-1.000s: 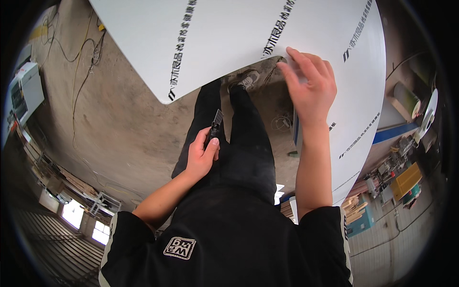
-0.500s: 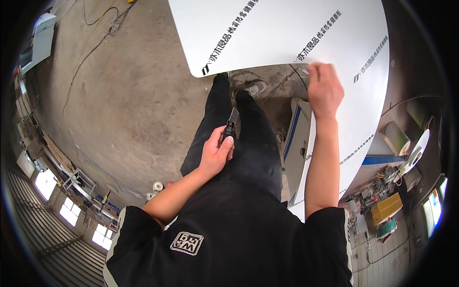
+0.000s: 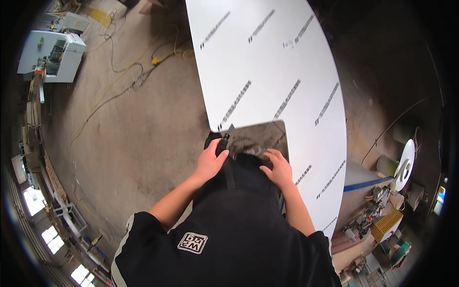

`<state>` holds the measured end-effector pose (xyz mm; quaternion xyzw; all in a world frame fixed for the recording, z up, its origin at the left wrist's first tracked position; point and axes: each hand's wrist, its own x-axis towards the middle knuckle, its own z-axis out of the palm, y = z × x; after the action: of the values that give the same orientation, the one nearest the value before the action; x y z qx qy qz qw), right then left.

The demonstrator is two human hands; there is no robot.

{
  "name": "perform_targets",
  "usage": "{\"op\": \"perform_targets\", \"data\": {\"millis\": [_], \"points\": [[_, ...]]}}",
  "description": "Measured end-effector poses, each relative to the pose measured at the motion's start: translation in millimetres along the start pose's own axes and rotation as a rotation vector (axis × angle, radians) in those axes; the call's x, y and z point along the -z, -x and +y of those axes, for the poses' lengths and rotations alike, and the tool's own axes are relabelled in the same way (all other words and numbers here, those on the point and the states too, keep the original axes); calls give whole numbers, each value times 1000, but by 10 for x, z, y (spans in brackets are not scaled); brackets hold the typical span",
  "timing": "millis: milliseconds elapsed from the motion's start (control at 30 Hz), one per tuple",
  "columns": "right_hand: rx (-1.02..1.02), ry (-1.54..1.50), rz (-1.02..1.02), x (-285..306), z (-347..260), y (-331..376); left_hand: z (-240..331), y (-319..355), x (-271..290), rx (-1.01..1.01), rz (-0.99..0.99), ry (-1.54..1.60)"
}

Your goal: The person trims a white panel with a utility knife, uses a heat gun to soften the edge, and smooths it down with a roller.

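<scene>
A large white panel [image 3: 267,71] with rows of dark print stretches away from me over the concrete floor. At its near edge lies a dark glossy rectangular patch [image 3: 260,138]. My left hand [image 3: 210,162] grips a slim black knife-like tool [image 3: 225,141] whose tip sits at the patch's left corner. My right hand [image 3: 278,168] rests with fingers spread on the near edge of the patch. My black trousers and shirt hide what lies under the panel's edge.
A white machine [image 3: 52,52] stands at the far left, with yellow and black cables [image 3: 143,67] trailing over the floor. At the right are a white disc [image 3: 406,162], a blue-edged board [image 3: 366,184] and a yellow crate [image 3: 387,225] among clutter.
My left hand has risen from my thigh to the panel's near corner with the tool. My right hand came down from the panel's face to its near edge. The view swung along the panel.
</scene>
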<state>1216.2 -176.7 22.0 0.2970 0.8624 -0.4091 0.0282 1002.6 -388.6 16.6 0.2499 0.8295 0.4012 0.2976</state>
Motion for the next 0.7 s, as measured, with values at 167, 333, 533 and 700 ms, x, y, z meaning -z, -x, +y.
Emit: {"op": "perform_targets", "data": {"millis": [167, 333, 533, 700], "points": [[-84, 31, 93, 208, -205, -273, 249, -1174, 113, -175, -10, -229], [-390, 142, 138, 190, -445, -566, 332, -2458, 63, -353, -126, -351], [-393, -121, 362, -302, -1038, -1071, 506, -3514, 329, -600, -182, -422], [-479, 19, 268, -579, -1632, -1572, 601, -4075, 935, -703, -232, -231]]}}
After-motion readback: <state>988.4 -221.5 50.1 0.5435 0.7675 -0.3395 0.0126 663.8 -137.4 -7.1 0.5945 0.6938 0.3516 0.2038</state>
